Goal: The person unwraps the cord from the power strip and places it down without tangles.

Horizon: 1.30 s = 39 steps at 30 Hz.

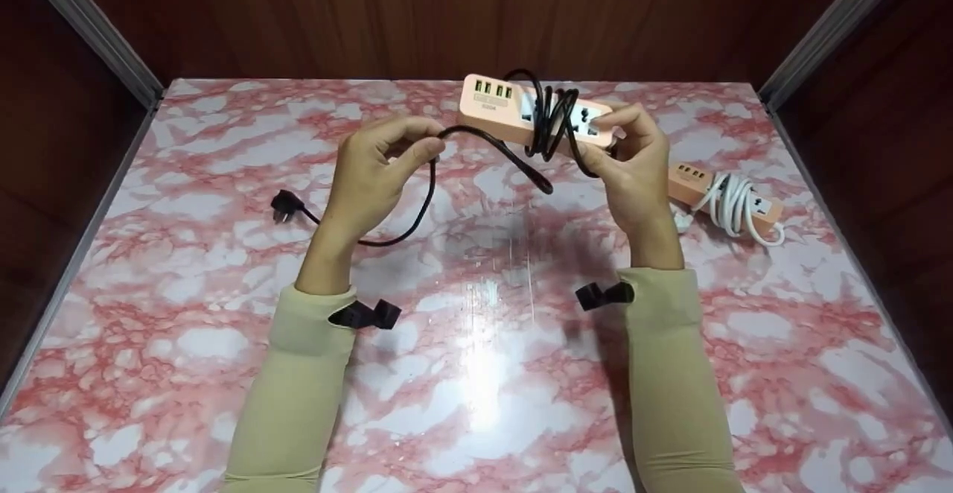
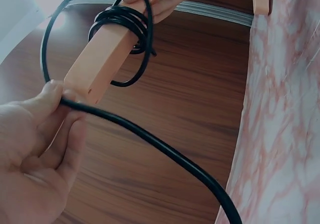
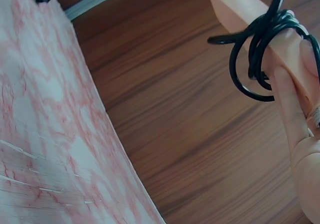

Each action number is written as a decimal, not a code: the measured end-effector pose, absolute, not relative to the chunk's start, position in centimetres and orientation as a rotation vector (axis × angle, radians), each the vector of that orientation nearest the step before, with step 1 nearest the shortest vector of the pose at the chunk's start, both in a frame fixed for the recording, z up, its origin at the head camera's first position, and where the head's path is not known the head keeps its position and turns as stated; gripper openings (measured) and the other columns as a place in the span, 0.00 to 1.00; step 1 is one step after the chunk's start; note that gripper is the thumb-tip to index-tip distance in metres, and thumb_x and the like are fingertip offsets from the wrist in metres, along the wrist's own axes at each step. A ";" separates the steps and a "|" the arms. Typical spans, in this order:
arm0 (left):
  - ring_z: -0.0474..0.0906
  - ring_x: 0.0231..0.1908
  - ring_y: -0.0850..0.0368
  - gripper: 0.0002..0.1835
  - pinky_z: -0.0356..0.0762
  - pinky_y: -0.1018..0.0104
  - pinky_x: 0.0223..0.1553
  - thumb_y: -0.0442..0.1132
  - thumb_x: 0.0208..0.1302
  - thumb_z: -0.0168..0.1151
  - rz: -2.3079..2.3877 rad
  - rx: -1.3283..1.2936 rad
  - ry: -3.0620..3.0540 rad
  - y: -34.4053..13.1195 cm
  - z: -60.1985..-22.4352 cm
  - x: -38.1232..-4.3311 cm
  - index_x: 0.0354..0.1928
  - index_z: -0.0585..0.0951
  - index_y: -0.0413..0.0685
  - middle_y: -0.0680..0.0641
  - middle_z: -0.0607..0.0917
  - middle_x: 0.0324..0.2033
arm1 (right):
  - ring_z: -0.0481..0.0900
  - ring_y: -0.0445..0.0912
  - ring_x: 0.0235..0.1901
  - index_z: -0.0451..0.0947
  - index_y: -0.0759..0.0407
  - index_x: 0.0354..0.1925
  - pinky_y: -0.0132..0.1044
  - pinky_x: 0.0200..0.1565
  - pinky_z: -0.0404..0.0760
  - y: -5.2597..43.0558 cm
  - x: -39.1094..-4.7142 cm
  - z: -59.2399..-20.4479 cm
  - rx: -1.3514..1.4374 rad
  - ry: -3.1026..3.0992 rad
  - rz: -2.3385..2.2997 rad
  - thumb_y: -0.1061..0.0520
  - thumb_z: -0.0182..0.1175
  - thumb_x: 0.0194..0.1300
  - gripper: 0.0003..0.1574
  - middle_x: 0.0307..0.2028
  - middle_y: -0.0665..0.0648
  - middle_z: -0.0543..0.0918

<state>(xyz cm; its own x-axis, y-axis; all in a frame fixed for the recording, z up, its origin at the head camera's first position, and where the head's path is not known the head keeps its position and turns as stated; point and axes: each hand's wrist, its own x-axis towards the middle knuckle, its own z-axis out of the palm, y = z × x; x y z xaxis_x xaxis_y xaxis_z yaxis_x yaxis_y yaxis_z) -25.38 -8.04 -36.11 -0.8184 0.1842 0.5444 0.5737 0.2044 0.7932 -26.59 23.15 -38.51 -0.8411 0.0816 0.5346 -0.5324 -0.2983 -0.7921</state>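
In the head view a peach power strip point(image 1: 497, 117) is held up above the table, its USB ports and white socket face showing. My right hand point(image 1: 633, 154) grips its right end between thumb and fingers. Several turns of black cable point(image 1: 555, 124) wrap round the strip's middle. My left hand point(image 1: 380, 173) pinches the loose length of that cable between thumb and fingertips, left of the strip. From there the cable hangs down to a black plug point(image 1: 284, 206) at the left. The left wrist view shows the pinched cable point(image 2: 165, 146) close up.
On the marbled table point(image 1: 208, 374), right of my right hand, lies a second peach power strip point(image 1: 689, 182) wrapped in white cable point(image 1: 733, 206). A dark wooden panel point(image 1: 417, 16) stands behind the table, with further panels along both sides.
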 end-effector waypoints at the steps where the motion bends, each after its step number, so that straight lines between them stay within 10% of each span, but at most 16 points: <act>1: 0.86 0.39 0.59 0.09 0.83 0.64 0.44 0.41 0.71 0.71 -1.622 -0.745 -2.171 -8.2 -36.1 -25.4 0.47 0.91 0.45 0.53 0.91 0.39 | 0.85 0.49 0.41 0.79 0.71 0.41 0.34 0.40 0.87 23.2 -26.6 -38.5 0.563 -1.562 2.184 0.82 0.68 0.52 0.18 0.51 0.65 0.83; 39: 0.85 0.40 0.63 0.06 0.82 0.64 0.44 0.38 0.69 0.72 -1.193 -1.157 -2.520 -12.3 -39.0 -25.4 0.46 0.92 0.53 0.56 0.92 0.40 | 0.83 0.50 0.42 0.79 0.72 0.40 0.34 0.40 0.85 23.2 -26.6 -38.2 0.544 -1.499 2.218 0.80 0.72 0.54 0.17 0.49 0.65 0.83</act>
<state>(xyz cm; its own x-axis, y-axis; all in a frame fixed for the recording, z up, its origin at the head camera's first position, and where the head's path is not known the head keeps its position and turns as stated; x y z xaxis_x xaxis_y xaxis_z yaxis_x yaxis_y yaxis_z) -25.39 -12.26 -39.02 -0.6996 0.5893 0.4041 0.6861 0.3960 0.6103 -26.56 23.16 -38.24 -0.8411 0.1137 0.5287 -0.5330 -0.3402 -0.7747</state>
